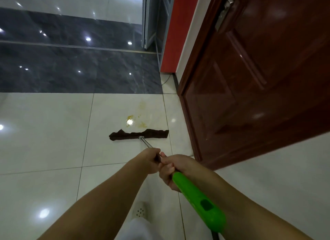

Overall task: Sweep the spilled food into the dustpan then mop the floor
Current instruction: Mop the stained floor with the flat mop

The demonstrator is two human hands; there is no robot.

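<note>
Both hands grip the mop handle: the left hand (151, 159) around the metal pole, the right hand (171, 170) around the green grip (198, 202), likely for push and steering. The dark mop cloth (139, 134) lies flat on the white floor (44, 132), just short of the yellowish stain (133, 122); no dustpan shows.

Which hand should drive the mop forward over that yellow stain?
Probably the left hand: it grips the pole nearest the mop head, just short of the stain. The right hand steadies the green handle.
</note>
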